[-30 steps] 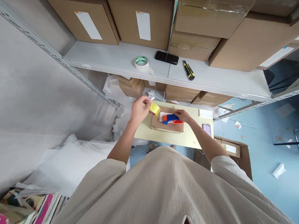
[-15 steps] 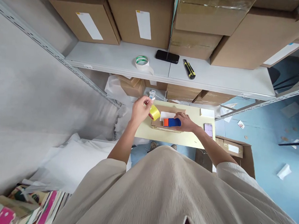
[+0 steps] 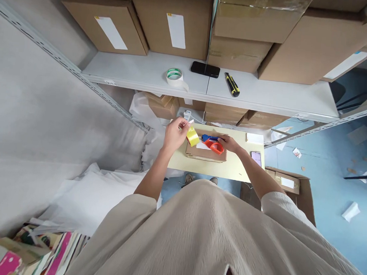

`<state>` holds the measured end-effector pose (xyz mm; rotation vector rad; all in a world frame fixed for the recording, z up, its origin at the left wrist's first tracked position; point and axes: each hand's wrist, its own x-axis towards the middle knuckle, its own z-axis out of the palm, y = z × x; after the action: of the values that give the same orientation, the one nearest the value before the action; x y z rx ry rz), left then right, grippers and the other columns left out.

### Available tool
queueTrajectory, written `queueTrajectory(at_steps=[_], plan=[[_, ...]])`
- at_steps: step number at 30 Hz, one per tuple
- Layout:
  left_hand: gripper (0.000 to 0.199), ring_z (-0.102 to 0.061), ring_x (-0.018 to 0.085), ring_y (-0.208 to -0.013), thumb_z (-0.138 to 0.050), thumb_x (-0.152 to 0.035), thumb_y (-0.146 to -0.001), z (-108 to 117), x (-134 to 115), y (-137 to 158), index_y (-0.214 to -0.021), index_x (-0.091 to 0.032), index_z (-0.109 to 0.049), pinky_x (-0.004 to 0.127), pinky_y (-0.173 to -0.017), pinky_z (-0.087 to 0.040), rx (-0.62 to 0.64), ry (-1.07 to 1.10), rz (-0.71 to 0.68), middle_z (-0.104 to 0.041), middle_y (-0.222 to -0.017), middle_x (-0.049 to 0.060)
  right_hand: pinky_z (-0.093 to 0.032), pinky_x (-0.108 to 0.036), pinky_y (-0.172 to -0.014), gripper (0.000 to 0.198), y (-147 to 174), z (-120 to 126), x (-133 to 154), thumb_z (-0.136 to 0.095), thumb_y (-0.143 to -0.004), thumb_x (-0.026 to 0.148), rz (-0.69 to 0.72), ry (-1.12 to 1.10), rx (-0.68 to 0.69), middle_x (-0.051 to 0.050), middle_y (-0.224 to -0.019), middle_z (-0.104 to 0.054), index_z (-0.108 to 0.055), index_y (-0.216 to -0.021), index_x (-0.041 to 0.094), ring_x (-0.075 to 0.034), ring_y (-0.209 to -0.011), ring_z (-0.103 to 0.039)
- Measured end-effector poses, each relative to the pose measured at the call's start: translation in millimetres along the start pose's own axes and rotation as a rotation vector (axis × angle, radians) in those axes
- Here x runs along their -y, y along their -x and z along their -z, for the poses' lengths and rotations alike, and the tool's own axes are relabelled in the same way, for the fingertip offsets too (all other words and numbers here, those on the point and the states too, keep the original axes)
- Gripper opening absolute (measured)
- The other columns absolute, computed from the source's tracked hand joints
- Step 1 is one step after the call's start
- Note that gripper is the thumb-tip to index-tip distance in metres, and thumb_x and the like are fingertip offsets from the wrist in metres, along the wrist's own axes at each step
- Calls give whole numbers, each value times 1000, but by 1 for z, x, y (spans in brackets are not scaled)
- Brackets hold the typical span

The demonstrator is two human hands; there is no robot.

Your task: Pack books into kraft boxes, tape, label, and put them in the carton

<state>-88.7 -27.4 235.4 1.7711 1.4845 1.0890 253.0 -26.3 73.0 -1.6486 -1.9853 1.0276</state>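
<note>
Two light holds, hazards noted

Item one: left hand [image 3: 174, 134], fingertips drawn together in a pinch at the upper edge of a yellow tape roll [image 3: 192, 137]. The roll hangs over the left part of a carton [image 3: 204, 153]; whether it touches the carton, I cannot tell. Risk: a pinch so near the edge could let the roll twist or drop.

Item two: right hand [image 3: 228, 143], fingers curled closely on the blue end of a blue-and-orange dispenser [image 3: 210, 138]. It is over the carton, just right of the roll, orange frame tilted toward the wearer. Risk: gripped by one end, it might swing round; any cutting teeth, too small to make out, could nick a finger or scrape the white label [image 3: 203, 145] beneath.

Item three: pale table [image 3: 234, 168], carton upon it, phone [image 3: 256, 158] near the right edge. Risk: a careless right elbow could knock the phone off.
</note>
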Motion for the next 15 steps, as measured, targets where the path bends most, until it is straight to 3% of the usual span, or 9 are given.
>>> queueTrajectory(at_steps=[4,9,15], plan=[[9,-72,20,-88,-70,-26,-100,-1,-2,2,-91,-25,-70,32,-87,-56,28,1,7,-80,-95,2,-63,-43,-110,33,-5,4,1,-58,-106,30,-49,-13,-42,-9,-134,-85,-86,-124,24,-31,-122,-79],[9,-71,19,-85,-70,-27,-100,-4,-6,4,-92,-24,-69,31,-85,-55,73,4,16,-80,-95,2,-62,-43,-112,37,-18,13,5,-60,-99,23,-81,15,-55,-11,-135,-84,-85,-127,21,-31,-123,-78],[11,-71,18,-82,-69,-33,-102,-9,-9,9,-94,-25,-68,31,-81,-56,85,97,45,-77,-91,2,-60,-53,-116,36,-11,2,34,-69,-99,39,90,-32,-212,-15,-139,-78,-78,-131,24,-35,-129,-73]])
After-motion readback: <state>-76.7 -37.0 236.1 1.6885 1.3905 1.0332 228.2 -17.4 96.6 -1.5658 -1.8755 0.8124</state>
